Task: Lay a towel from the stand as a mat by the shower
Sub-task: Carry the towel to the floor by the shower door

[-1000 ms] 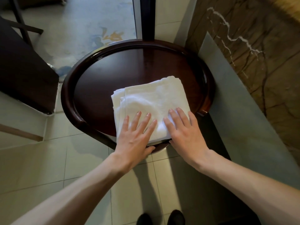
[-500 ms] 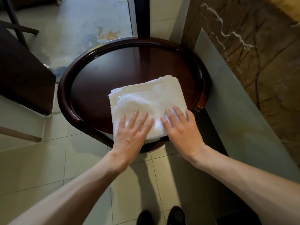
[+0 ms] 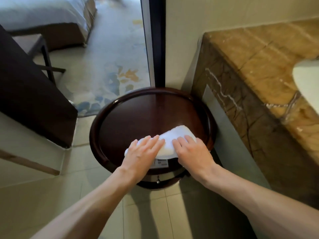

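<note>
Biggest thing here is the pale tiled floor [image 3: 43, 195], which fills the whole bottom of the view. On the right there's a chunky brown marble vanity [image 3: 259, 83] with white veins, and a bit of white basin [image 3: 307, 87] pokes in at the edge. On the left is a dark chair [image 3: 25, 100]. Behind it is a bed [image 3: 43, 12] with pale covers, standing on a flowery blue and yellow carpet [image 3: 107, 66]. A dark door frame [image 3: 157, 40] runs straight down the middle and ends right behind the stand.

The stand's round worktop [image 3: 138, 118] is glossy dark wood with a raised rim, and it's tucked into the corner just beside the vanity. The white towel [image 3: 174, 137] is on the near right part of it, humped up in the middle rather than lying flat.

Both bare arms reach in from below. The left hand [image 3: 143, 152] has its fingers spread over the towel's left end, with a corner sticking out past the hand. The right hand [image 3: 193, 150] covers the right end the same way. The thumbs are out of sight under the near edge, so both look to be gripping it, fingers on top and thumbs below.

A small pale label [image 3: 161, 163] shows just under the towel's near edge, between the wrists. Its print is too blurry to read. Below that, a tiny metal knob [image 3: 157, 181] sits on the front of the stand.
</note>
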### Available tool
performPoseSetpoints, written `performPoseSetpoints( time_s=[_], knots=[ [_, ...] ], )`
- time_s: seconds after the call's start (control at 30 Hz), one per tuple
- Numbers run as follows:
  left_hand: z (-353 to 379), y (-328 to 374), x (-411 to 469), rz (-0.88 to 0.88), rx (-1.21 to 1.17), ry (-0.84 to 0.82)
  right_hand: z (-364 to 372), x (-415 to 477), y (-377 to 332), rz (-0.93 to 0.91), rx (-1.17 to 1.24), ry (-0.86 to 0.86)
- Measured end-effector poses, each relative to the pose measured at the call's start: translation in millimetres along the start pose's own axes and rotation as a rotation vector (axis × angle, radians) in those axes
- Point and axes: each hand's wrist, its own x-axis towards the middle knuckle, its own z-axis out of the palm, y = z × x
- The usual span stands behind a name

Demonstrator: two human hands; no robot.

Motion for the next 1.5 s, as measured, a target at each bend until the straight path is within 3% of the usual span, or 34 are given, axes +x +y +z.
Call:
performPoseSetpoints(
  time_s=[0.73,0.93,1.23,1.5],
  knots=[
    [-311,-46,-85,-0.039,-0.039,0.29,-312,2,-30,-0.046,0.042,0.323],
    [-326,-33,-117,-0.111,-0.13,0.348,-342,-22,-42,-0.071,0.046,0.288],
    [-308,-22,-159,-0.21,-0.219,0.281,-335,-54,-72,-0.067,0.122,0.179],
    [-299,-35,-190,-0.242,-0.258,0.366,-339,-50,-100,-0.131,0.128,0.18]
  ],
)
